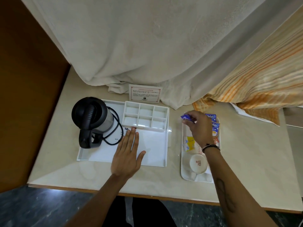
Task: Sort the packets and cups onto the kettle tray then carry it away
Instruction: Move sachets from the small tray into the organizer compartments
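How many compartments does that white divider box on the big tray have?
6. The white plastic divider box has two rows of three compartments, all looking empty. It sits at the far right of the large white tray, beside the black electric kettle.

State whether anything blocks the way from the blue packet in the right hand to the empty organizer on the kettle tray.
Nothing visible does. The right hand holds the blue packet above the small tray; only bare counter separates it from the organizer. The left hand lies nearer, off that path.
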